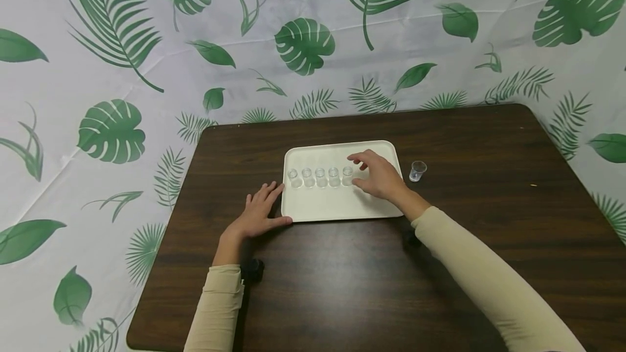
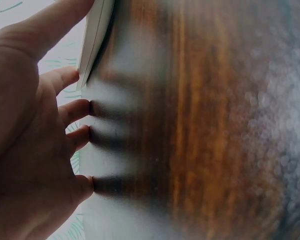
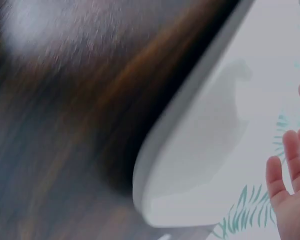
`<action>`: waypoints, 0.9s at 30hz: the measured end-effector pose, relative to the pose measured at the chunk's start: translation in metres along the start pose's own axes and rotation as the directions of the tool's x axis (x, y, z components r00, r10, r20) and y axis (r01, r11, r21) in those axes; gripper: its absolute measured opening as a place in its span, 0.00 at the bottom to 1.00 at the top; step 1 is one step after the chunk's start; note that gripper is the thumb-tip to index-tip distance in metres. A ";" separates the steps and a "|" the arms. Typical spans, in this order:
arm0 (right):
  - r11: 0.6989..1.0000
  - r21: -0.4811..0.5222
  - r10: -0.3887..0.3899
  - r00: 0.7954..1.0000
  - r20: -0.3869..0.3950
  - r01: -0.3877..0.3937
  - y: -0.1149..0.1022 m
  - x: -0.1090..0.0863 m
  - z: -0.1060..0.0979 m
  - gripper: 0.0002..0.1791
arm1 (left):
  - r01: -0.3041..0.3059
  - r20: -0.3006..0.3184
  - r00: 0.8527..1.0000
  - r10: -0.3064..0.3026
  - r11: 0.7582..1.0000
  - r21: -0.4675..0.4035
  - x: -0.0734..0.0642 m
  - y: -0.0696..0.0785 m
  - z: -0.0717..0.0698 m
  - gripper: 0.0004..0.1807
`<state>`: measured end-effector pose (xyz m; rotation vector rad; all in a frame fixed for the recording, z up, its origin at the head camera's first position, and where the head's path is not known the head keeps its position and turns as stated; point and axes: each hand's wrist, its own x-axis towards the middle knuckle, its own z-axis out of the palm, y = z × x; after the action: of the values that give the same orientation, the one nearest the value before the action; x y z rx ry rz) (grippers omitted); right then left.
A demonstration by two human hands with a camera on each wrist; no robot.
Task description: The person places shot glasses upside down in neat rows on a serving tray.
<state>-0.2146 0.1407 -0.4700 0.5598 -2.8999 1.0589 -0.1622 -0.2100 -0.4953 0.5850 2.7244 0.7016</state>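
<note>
A white rectangular tray (image 1: 337,209) lies on the dark table, with several small clear cups (image 1: 320,178) standing in a row across it. My left hand (image 1: 259,216) is at the tray's left end, its fingers spread; thumb and index finger touch the tray rim (image 2: 92,45), while the other fingertips (image 2: 82,135) rest on the table. Above the tray's right half is my right hand (image 1: 381,178), thumb and fingers apart beside the rightmost cup (image 1: 347,176) of the row, holding nothing. Only some fingers (image 3: 290,155) of it show in the right wrist view.
Right of the tray, one more small clear cup (image 1: 418,171) stands on the wood-grain table (image 1: 323,287). A white cloth (image 1: 254,75) printed with green leaves hangs behind and at both sides of the table. A tiny light speck (image 1: 533,185) lies at the right.
</note>
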 end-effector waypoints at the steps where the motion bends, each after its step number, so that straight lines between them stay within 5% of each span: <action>1: 1.000 -0.004 0.005 1.000 -0.009 -0.005 0.001 -0.001 -0.003 0.29 | 0.002 0.000 1.000 -0.002 1.000 0.000 0.000 0.000 0.000 0.53; 8: 0.998 0.049 -0.020 0.981 -0.194 0.031 0.014 -0.017 -0.035 0.22 | -0.006 -0.005 1.000 0.006 1.000 -0.005 0.000 0.002 -0.001 0.52; 15: 0.994 0.110 0.055 0.899 -0.434 -0.008 0.044 -0.028 -0.064 0.11 | 0.010 0.013 1.000 -0.010 1.000 0.006 -0.002 0.003 -0.001 0.53; 19: 0.984 0.146 0.159 0.869 -0.469 -0.102 0.062 -0.037 -0.078 0.10 | 0.014 0.011 1.000 -0.014 1.000 -0.005 -0.002 0.003 -0.002 0.53; 22: 0.972 0.147 0.227 0.878 -0.420 -0.181 0.075 -0.046 -0.084 0.12 | 0.014 0.009 1.000 -0.014 1.000 -0.008 -0.001 0.002 -0.001 0.53; 27: 0.968 0.097 0.248 0.927 -0.279 -0.230 0.092 -0.061 -0.087 0.15 | 0.016 0.018 1.000 -0.016 1.000 -0.008 0.000 0.001 -0.002 0.53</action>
<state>-0.1981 0.2804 -0.4678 0.0388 -2.7283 1.1488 -0.1626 -0.2098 -0.4935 0.5649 2.7052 0.6995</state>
